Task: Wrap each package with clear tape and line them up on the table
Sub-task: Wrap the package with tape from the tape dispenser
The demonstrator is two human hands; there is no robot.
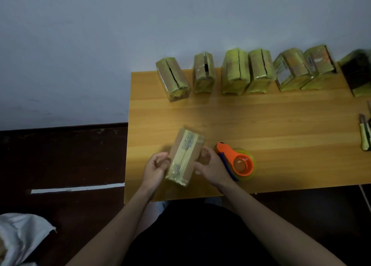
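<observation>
A small cardboard package [185,156] with a taped seam sits between my hands near the front edge of the wooden table [271,129]. My left hand [155,168] grips its left side with curled fingers. My right hand [210,168] holds its right side, thumb on top. An orange tape dispenser [239,163] with a clear tape roll lies just right of my right hand. Several tape-wrapped packages [235,72] stand in a row along the table's far edge by the wall.
A utility knife [365,134] lies at the table's right edge. A white sack [22,237] sits on the dark floor at lower left. A white strip [77,188] marks the floor left of the table.
</observation>
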